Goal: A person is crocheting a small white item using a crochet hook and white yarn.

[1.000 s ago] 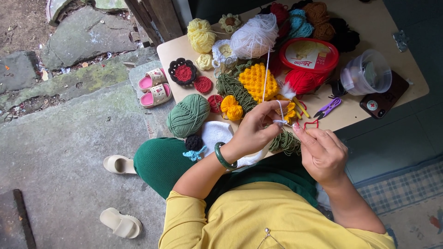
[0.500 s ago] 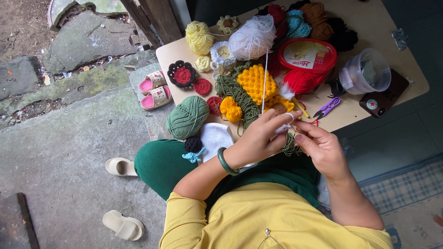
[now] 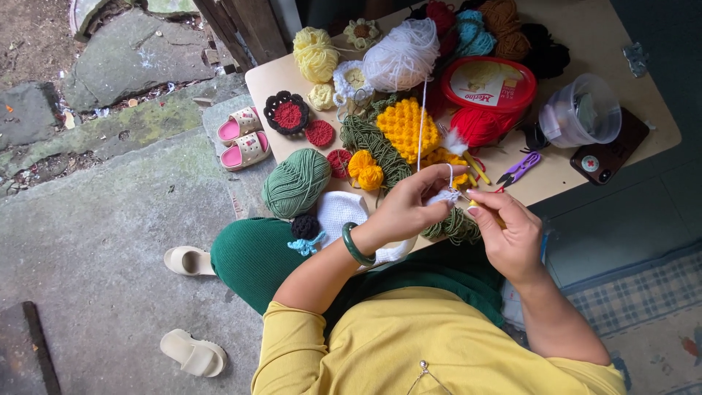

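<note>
From the head camera I look down on my two hands at the near edge of the desk [image 3: 585, 29]. My left hand [image 3: 406, 208] is closed in a pinch on a small white crochet piece [image 3: 443, 196], and a white strand [image 3: 422, 124] goes up from it to the white ball of yarn [image 3: 401, 55] at the far side. My right hand [image 3: 508, 234] is closed around a crochet hook with a yellow handle [image 3: 475, 205], its tip is at the white piece. Just under the two hands lies a dark green knitted strip [image 3: 453, 227], partly over the desk edge. On my left wrist there is a green bangle [image 3: 354, 245]. Near the left hand I see a green ball of yarn [image 3: 295, 183] and a white knitted piece [image 3: 340, 211] on my lap. Farther on the desk are a yellow bumpy piece [image 3: 402, 128], a red tub with lid [image 3: 488, 84], purple scissors [image 3: 521, 167], a clear plastic cup [image 3: 581, 110] and a phone [image 3: 610, 150]. On the floor lie pink sandals [image 3: 245, 137].
</note>
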